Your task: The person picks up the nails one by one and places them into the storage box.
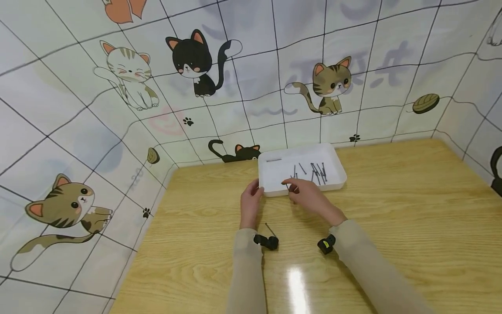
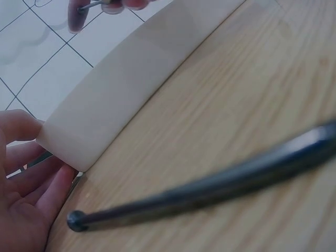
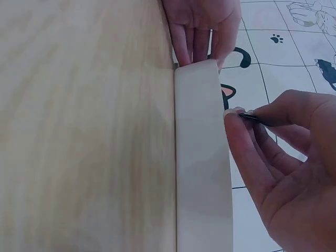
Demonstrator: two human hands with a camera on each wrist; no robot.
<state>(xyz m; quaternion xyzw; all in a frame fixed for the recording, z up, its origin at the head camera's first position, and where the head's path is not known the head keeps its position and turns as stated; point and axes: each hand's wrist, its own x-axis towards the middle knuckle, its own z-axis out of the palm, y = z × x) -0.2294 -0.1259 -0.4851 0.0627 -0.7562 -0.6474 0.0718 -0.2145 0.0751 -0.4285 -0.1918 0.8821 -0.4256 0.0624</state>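
Observation:
A white plastic tray (image 1: 274, 174) stands against the back wall. My left hand (image 1: 251, 203) grips its front left corner, with thumb and fingers on either side of the wall (image 2: 115, 84) in the left wrist view. Over the tray's front edge, my right hand (image 1: 310, 196) pinches a thin dark nail (image 3: 249, 116) between thumb and fingertips. Several nails (image 1: 323, 172) lie loosely on the right side of the tray floor, and a single nail (image 1: 274, 160) lies apart at the back left. Another nail (image 2: 199, 197) rests on the table close to my left wrist.
The wooden table (image 1: 408, 209) spreads out to both sides and in front. A cat-patterned, grid-lined covering (image 1: 266, 78) rises behind the tray and at the sides. A black object (image 1: 497, 174) shows at the far right edge.

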